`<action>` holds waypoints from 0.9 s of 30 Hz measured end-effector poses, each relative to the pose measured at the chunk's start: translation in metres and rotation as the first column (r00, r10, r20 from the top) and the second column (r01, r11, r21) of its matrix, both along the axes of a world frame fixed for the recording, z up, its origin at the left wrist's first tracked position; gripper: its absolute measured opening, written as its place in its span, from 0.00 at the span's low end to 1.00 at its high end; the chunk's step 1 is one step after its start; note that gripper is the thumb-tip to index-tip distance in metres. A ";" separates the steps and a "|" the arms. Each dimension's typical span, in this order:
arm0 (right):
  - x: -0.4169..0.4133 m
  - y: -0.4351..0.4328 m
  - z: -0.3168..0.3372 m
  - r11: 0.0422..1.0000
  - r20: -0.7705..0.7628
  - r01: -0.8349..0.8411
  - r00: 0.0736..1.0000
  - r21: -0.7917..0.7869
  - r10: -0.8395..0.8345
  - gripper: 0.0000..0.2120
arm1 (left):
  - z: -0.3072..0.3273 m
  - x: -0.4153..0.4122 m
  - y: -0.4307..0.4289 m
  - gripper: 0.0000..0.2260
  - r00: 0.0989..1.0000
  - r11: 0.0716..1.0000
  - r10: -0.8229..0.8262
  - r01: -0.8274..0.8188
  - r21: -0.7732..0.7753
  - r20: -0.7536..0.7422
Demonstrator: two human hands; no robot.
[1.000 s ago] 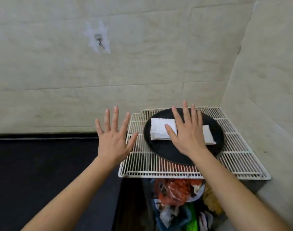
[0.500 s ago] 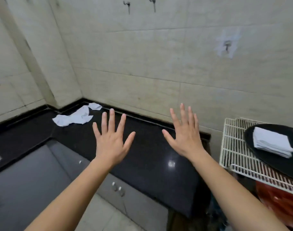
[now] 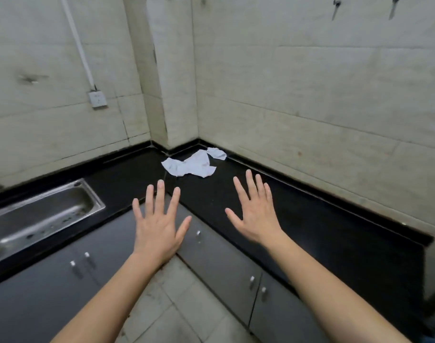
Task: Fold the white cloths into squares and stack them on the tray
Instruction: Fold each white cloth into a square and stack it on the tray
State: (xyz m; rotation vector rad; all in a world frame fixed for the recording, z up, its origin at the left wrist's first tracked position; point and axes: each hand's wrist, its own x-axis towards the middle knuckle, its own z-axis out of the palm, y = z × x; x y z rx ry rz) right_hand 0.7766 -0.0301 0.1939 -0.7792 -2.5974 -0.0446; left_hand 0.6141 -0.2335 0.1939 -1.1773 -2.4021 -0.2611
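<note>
The left hand (image 3: 159,226) and the right hand (image 3: 257,214) are held up side by side in the middle of the frame, backs to the camera, fingers spread wide and nothing gripped. Beyond the fingertips, the white cloths (image 3: 190,165) are seen lying crumpled and unfolded in the far corner of the black counter (image 3: 310,219), close to the tiled wall (image 3: 310,95). A steel sink (image 3: 38,214) is set into the counter at the left edge, with grey cabinet doors (image 3: 223,263) below.
</note>
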 end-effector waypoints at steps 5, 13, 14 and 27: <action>-0.071 0.020 -0.016 0.999 0.018 -0.035 0.999 0.007 0.035 0.40 | -0.018 -0.066 0.010 0.33 0.998 0.999 0.052 -0.052 -0.008 0.036; -0.199 0.110 -0.044 0.997 0.014 -0.063 0.998 -0.054 0.063 0.39 | -0.036 -0.191 0.099 0.33 0.995 0.990 0.100 -0.097 -0.104 0.021; -0.218 0.131 -0.047 0.996 0.024 -0.061 0.998 -0.070 0.063 0.39 | -0.036 -0.209 0.117 0.33 0.993 0.986 0.111 -0.106 -0.127 0.033; -0.402 0.285 -0.054 0.981 0.094 -0.076 0.991 -0.178 0.093 0.35 | -0.056 -0.391 0.228 0.33 0.970 0.954 0.210 -0.176 -0.241 0.125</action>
